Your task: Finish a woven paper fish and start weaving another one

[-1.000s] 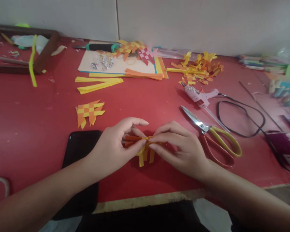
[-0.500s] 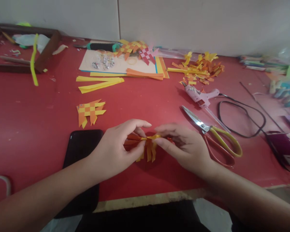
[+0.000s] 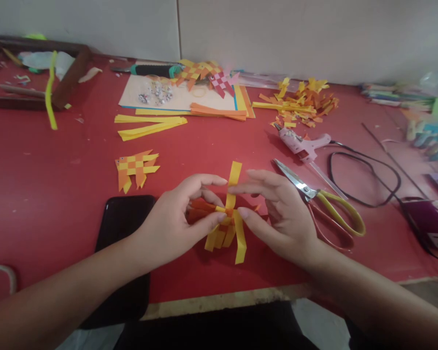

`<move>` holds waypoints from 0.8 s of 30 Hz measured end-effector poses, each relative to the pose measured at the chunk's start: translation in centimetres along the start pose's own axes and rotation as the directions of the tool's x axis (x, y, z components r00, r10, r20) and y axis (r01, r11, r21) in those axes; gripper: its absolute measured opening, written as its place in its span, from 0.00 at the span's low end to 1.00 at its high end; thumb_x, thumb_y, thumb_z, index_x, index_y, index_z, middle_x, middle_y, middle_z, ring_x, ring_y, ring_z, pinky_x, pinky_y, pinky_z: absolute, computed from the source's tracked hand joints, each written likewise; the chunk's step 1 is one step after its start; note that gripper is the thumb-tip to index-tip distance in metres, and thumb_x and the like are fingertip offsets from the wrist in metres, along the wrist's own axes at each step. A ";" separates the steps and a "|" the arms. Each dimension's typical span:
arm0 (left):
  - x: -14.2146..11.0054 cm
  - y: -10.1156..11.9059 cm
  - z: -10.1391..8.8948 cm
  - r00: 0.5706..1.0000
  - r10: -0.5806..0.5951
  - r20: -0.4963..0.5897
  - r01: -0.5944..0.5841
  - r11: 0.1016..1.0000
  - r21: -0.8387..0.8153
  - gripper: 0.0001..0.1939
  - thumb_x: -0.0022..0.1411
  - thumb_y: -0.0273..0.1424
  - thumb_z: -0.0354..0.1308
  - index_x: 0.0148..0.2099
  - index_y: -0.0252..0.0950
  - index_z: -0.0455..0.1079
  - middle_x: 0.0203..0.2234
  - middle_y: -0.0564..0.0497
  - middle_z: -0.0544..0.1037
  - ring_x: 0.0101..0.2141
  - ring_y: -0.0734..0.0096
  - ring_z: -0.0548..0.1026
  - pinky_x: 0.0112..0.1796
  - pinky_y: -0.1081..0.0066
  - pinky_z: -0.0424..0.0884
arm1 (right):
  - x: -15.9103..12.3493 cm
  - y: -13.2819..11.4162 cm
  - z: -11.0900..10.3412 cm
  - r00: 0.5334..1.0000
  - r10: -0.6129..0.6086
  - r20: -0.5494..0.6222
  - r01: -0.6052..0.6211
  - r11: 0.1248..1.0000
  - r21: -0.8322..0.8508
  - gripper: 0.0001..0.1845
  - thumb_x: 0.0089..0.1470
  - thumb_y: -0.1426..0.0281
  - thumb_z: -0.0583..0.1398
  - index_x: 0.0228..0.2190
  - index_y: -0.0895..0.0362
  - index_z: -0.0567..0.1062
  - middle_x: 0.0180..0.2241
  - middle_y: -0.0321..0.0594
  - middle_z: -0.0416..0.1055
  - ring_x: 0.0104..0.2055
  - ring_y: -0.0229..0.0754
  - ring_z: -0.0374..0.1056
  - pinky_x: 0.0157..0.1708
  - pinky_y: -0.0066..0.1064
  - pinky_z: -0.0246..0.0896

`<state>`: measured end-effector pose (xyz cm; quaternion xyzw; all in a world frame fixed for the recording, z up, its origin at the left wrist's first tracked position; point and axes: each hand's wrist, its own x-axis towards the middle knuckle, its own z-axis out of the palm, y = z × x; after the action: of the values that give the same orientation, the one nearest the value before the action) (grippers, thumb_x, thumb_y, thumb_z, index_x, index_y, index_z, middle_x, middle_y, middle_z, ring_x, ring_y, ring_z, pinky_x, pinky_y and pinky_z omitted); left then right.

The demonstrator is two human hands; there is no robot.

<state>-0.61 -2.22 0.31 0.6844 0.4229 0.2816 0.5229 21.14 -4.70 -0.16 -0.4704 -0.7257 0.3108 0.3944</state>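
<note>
Between thumb and fingers, my left hand (image 3: pixel 184 209) pinches a small weave of orange and yellow paper strips (image 3: pixel 221 231); part of it is hidden in the palm. From the weave one yellow strip (image 3: pixel 235 172) points up toward the wall, and another yellow strip (image 3: pixel 240 245) hangs toward me. My right hand (image 3: pixel 282 209) is at the weave's right side, its thumb and fingers spread apart. Its fingertips cross the upright strip and its thumb is by the lower one. A finished woven paper fish (image 3: pixel 136 168) lies to the left.
A black phone (image 3: pixel 122 243) lies under my left forearm. Scissors (image 3: pixel 319 199) and a pink glue gun (image 3: pixel 304 143) with a cable lie right. Behind are yellow strips (image 3: pixel 151 127), orange strips (image 3: pixel 219 112), a paper pile (image 3: pixel 306 102), a green-black handled tool (image 3: pixel 153 70) and a wooden frame (image 3: pixel 69 75).
The yellow strips, earlier bunched between both hands, now stand out up and down from the weave. My right hand's fingers have spread from their close hold. My left hand keeps its pinch.
</note>
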 end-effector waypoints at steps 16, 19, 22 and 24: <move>0.4 0.0 0.3 0.985 -0.099 -0.139 0.062 0.966 -0.249 0.39 0.57 0.35 0.67 0.64 0.46 0.50 0.50 0.45 0.72 0.29 0.76 0.78 0.29 0.75 0.77 | 0.6 -0.5 0.2 0.951 0.278 -0.135 -0.252 0.951 0.179 0.32 0.53 0.65 0.66 0.56 0.52 0.62 0.28 0.32 0.72 0.29 0.37 0.71 0.28 0.29 0.67; 0.5 0.0 0.3 0.980 -0.103 -0.172 0.058 0.967 -0.249 0.37 0.55 0.34 0.69 0.62 0.46 0.54 0.52 0.46 0.70 0.27 0.79 0.77 0.31 0.72 0.78 | 0.9 -0.3 0.0 0.919 0.327 -0.219 -0.289 0.939 0.186 0.28 0.52 0.64 0.67 0.51 0.53 0.65 0.27 0.31 0.71 0.28 0.37 0.71 0.26 0.28 0.67; 0.5 0.0 0.3 0.976 -0.093 -0.194 0.046 0.970 -0.237 0.35 0.56 0.34 0.68 0.60 0.46 0.55 0.52 0.47 0.69 0.27 0.79 0.77 0.34 0.70 0.79 | 1.1 -0.3 0.0 0.909 0.336 -0.246 -0.296 0.937 0.184 0.27 0.51 0.65 0.67 0.50 0.52 0.65 0.26 0.30 0.71 0.27 0.37 0.70 0.24 0.28 0.66; 0.4 0.0 0.3 0.975 -0.081 -0.208 0.032 0.973 -0.228 0.34 0.57 0.34 0.67 0.61 0.47 0.54 0.52 0.47 0.69 0.26 0.80 0.76 0.33 0.70 0.79 | 1.1 -0.3 0.0 0.907 0.330 -0.261 -0.291 0.940 0.177 0.26 0.51 0.66 0.67 0.49 0.52 0.65 0.26 0.30 0.71 0.26 0.37 0.70 0.24 0.27 0.65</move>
<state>-0.17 -2.01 0.17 0.5744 0.4623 0.3848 0.5553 20.75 -3.75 0.44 -0.5924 -0.5540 0.3461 0.4716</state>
